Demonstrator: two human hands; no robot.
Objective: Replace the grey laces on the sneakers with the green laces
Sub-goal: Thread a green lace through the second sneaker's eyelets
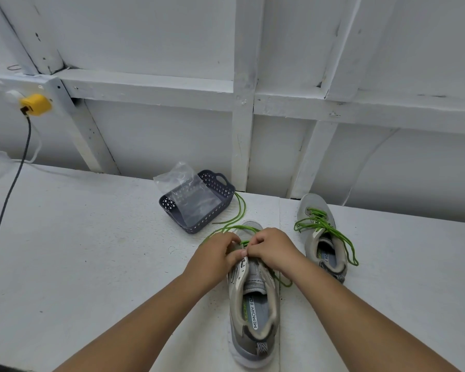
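On the white desk (91,251), the grey sneaker (323,238) at centre right is already threaded with a green lace (330,232), while the nearer sneaker (254,304) at lower centre seems only begun. Its green lace (239,210) is pinched at the lowest eyelets in the grip of the left hand (218,255) and right hand (270,248). Above centre, a dark perforated basket (220,183) is seen holding a clear plastic bag (183,183); no grey laces can be made out.

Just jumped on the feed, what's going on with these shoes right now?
A person is lacing the near sneaker on the white table. Both hands, left hand and right hand, work at its front eyelets, pinching the green lace, whose loose end trails toward the dark basket. The far sneaker to the right already carries a green lace, left untied. A clear plastic bag lies in the basket. No grey laces show.
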